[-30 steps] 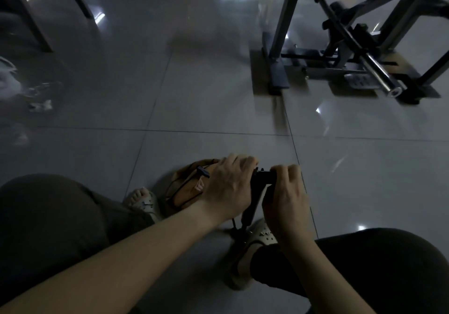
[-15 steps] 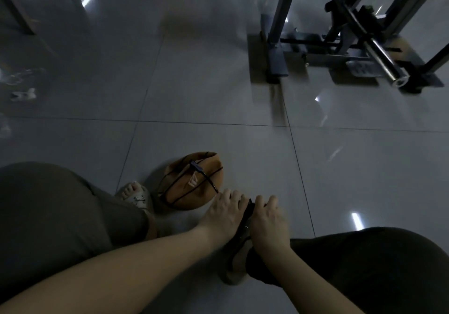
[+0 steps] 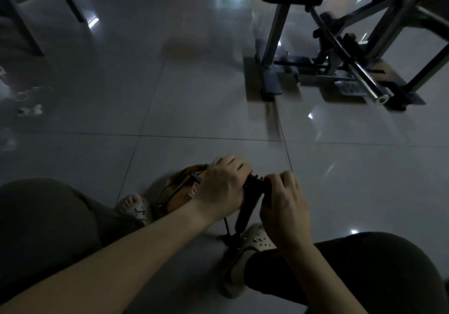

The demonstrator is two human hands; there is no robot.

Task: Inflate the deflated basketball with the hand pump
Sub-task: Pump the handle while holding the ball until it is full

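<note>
A limp orange basketball (image 3: 181,191) lies on the floor tiles between my feet, partly hidden behind my left hand. A thin black hose (image 3: 184,185) runs across it to a black hand pump (image 3: 245,213) that stands upright with its base by my right foot. My left hand (image 3: 222,187) grips the left end of the pump's black T-handle (image 3: 257,182). My right hand (image 3: 283,204) grips the right end. The handle is raised well above the pump's base.
Grey glossy floor tiles (image 3: 194,109) spread ahead. A metal exercise machine (image 3: 340,54) with a steel bar stands at the back right. Dark furniture legs (image 3: 29,22) stand at the back left. My knees fill the lower corners, with a pale sandal (image 3: 136,209) on each foot.
Half a second ago both hands were pressed low near the pump's base. Now they have risen with the handle, back to the height seen a second ago.
</note>
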